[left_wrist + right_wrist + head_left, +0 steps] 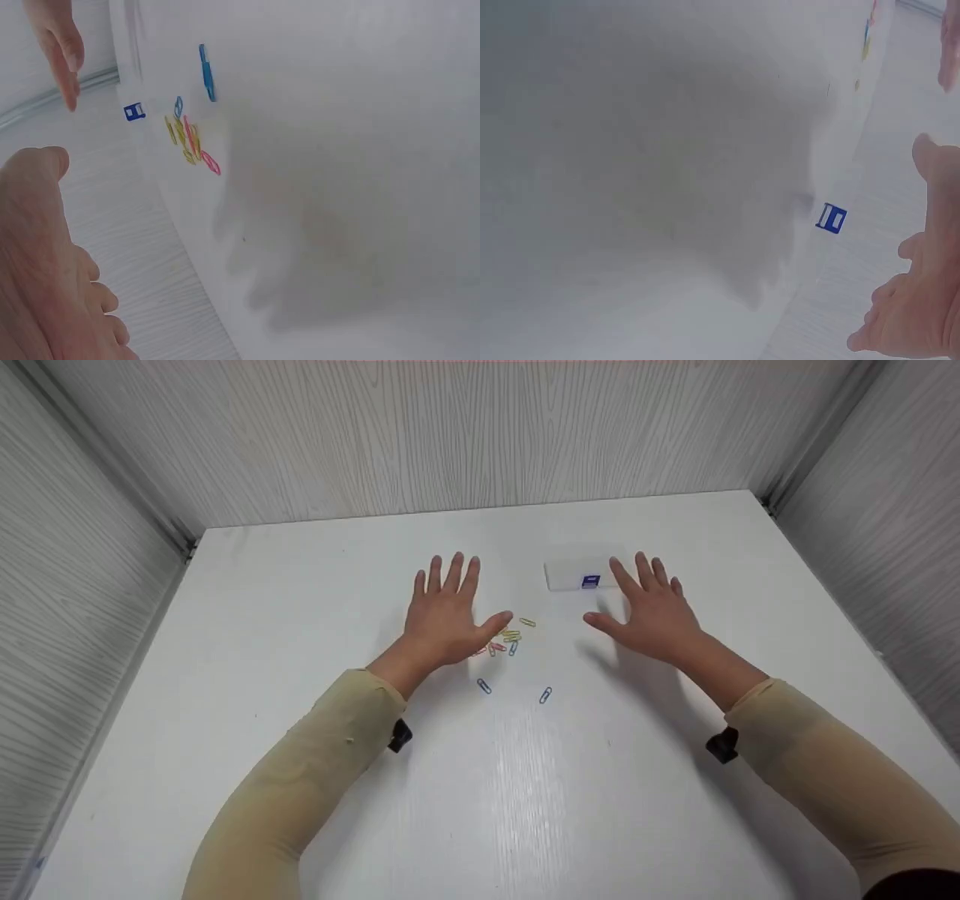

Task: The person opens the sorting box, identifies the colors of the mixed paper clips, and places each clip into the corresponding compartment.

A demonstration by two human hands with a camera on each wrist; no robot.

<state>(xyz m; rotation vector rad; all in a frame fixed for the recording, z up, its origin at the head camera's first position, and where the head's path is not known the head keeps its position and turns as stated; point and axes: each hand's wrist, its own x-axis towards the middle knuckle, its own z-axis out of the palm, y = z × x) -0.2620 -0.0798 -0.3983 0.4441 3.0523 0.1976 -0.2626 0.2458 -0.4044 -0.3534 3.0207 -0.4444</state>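
Observation:
Both hands hover palm down over a white table with fingers spread, holding nothing. My left hand [445,622] is just left of a loose cluster of paper clips [511,636], partly covering it. Yellow, pink and blue clips show in that cluster, also in the left wrist view. Nearer the front lie two blue paper clips, one on the left [484,686] and one on the right [545,695]. My right hand [654,615] is beside a clear, flat plastic box [566,575] with a blue label [591,581]; its fingers hide the box's right end.
The white table [480,810] ends at a wood-grain back panel [480,435]. Similar panels stand at the left [67,570] and right [862,510]. Small dark wrist cameras [400,735] sit under both sleeves.

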